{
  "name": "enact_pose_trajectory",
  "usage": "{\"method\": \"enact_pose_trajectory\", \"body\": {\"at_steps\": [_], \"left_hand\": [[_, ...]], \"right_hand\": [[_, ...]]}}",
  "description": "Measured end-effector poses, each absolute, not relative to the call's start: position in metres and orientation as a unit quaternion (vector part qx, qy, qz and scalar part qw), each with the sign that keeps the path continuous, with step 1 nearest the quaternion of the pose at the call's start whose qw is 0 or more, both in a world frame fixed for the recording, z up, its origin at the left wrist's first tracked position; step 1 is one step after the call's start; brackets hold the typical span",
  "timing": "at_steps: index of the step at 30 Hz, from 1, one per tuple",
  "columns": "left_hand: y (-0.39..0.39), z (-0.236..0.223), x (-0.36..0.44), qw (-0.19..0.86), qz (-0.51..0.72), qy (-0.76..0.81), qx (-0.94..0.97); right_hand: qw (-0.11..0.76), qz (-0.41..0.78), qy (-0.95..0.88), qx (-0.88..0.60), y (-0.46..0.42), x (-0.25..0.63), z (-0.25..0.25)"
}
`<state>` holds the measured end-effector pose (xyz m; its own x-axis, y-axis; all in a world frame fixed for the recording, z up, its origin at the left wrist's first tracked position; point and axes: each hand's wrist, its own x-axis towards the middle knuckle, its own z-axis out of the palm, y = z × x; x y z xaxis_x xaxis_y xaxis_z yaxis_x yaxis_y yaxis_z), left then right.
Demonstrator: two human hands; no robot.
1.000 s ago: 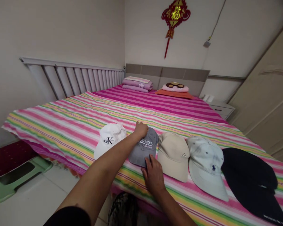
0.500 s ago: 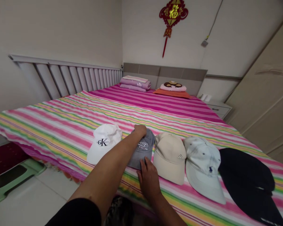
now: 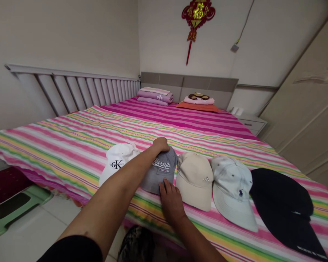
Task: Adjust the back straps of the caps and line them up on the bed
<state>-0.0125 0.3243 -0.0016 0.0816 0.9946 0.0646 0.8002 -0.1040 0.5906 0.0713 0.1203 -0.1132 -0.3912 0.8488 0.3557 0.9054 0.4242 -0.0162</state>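
Several caps lie in a row along the near side of the bed. A grey cap (image 3: pixel 164 163) with white lettering is between my hands. At its crown, my left hand (image 3: pixel 161 144) is closed, its fingertips hidden behind the cap. My right hand (image 3: pixel 172 200) grips the edge of the brim, fingers on top. Partly behind my left forearm is a white cap (image 3: pixel 121 154) with black "CK" letters. To the right are a beige cap (image 3: pixel 194 178), touching or nearly touching the grey one, a pale mottled cap (image 3: pixel 232 185) and a black cap (image 3: pixel 282 200).
A striped sheet (image 3: pixel 71 134) covers the bed. Folded purple bedding (image 3: pixel 155 97) and a pink and orange pile (image 3: pixel 198 105) lie by the headboard (image 3: pixel 166 82). A white radiator (image 3: pixel 79 91) runs along the left wall. A green stool (image 3: pixel 22 207) stands on the floor.
The view has shifted slightly, moving the scene leftward. Both hands stay on the grey cap, which turns a little so that more of its lettering shows beside my left arm.
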Motion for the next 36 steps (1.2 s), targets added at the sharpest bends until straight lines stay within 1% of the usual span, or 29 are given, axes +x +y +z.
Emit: {"method": "enact_pose_trajectory", "body": {"at_steps": [5,11,18,24,27,31,33,36], "left_hand": [[0.313,0.02,-0.01,0.134,0.186,0.631,0.742],[0.3,0.017,-0.009,0.071,0.161,0.609,0.773],[0.293,0.008,-0.018,0.052,0.167,0.589,0.789],[0.292,-0.002,-0.022,0.058,0.193,0.577,0.792],[0.29,-0.003,-0.024,0.062,0.221,0.57,0.789],[0.285,0.004,-0.034,0.065,0.281,0.569,0.77],[0.277,0.008,-0.045,0.068,0.317,0.567,0.757],[0.252,0.008,-0.074,0.071,0.368,0.566,0.734]], "right_hand": [[0.145,-0.102,-0.833,-0.524,0.12,0.07,-0.111],[0.139,-0.108,-0.837,-0.518,0.116,0.072,-0.11],[0.138,-0.106,-0.844,-0.506,0.111,0.071,-0.11],[0.153,-0.113,-0.836,-0.514,0.111,0.072,-0.11],[0.182,-0.128,-0.828,-0.515,0.11,0.074,-0.111],[0.274,-0.149,-0.825,-0.471,0.099,0.083,-0.116],[0.312,-0.139,-0.834,-0.434,0.087,0.091,-0.12],[0.348,-0.107,-0.849,-0.381,0.062,0.106,-0.132]]}}
